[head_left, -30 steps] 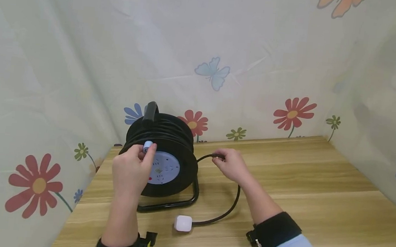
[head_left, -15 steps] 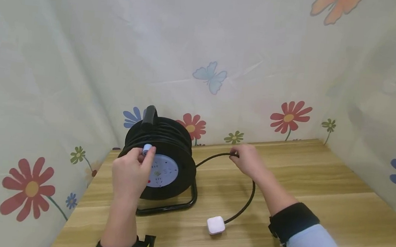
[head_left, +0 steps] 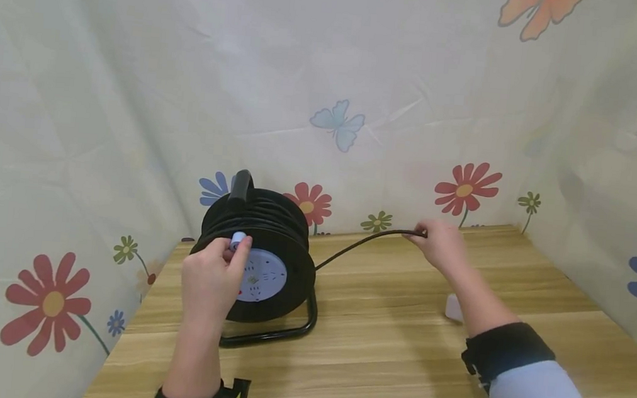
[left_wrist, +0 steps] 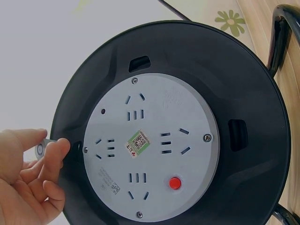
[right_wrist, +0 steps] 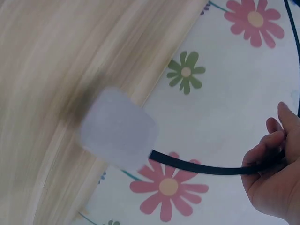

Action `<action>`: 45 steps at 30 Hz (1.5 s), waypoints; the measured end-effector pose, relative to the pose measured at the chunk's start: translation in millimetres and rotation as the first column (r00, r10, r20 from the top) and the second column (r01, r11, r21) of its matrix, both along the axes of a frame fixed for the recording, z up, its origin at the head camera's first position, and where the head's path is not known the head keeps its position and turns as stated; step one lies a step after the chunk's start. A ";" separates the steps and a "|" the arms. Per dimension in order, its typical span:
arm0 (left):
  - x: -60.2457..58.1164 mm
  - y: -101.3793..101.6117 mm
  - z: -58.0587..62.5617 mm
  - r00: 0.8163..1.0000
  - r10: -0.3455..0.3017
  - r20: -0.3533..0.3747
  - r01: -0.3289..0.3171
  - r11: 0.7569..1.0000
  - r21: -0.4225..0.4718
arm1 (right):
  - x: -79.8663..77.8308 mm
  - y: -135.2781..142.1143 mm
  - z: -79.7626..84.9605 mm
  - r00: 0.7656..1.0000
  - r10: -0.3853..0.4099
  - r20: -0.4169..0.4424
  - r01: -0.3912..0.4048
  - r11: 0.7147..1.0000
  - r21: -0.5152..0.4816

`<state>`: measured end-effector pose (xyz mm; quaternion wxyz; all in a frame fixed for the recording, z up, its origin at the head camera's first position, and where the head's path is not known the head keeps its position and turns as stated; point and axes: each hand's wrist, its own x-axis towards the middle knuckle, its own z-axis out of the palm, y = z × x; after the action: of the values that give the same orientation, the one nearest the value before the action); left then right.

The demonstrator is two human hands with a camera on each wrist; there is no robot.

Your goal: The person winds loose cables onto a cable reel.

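Note:
A black cable reel [head_left: 288,285] stands on its tube frame at the left of the table, its round grey socket panel [left_wrist: 154,112] with a red button facing me. My left hand [head_left: 212,278] pinches the small light-blue crank knob [head_left: 238,240] near the reel's rim between thumb and fingers. Off to the right, my right hand [head_left: 442,248] grips the black cable [head_left: 360,243], which arcs up from the reel's right side. Beyond that hand the cable ends in a white plug [right_wrist: 117,129], partly hidden behind the forearm in the head view.
A wooden table [head_left: 350,353] carries the reel. Behind and beside it hangs a pale curtain [head_left: 420,75] printed with flowers and butterflies. The reel's black carrying handle [head_left: 241,189] sticks up on top, and its frame foot [head_left: 269,336] reaches forward on the table.
My right hand has moved right with the cable, lengthening the stretch between it and the reel. The white plug has swung along to the right. My left hand stays on the knob.

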<state>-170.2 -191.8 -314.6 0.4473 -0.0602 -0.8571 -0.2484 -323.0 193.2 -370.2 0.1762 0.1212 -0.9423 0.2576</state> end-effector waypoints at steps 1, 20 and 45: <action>-0.1 -0.1 -0.1 1.000 0.002 -0.002 -0.002 1.000 0.000 | -1.0 4.1 1.0 1.000 -0.008 0.003 0.008 1.000 0.000; -1.2 -4.2 1.6 0.999 0.013 -0.049 -0.014 1.000 -0.010 | 13.4 42.5 -9.3 0.974 0.186 -0.131 -0.224 0.886 -0.405; -2.8 7.5 -2.1 0.995 0.056 -0.087 -0.062 0.996 -0.070 | 28.8 21.9 -11.0 0.998 -0.044 -0.033 0.021 0.864 -0.503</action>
<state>-173.0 -184.2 -316.7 0.4880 -0.0616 -0.8472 -0.2010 -294.2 215.1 -381.2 0.2263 0.0609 -0.8407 0.4881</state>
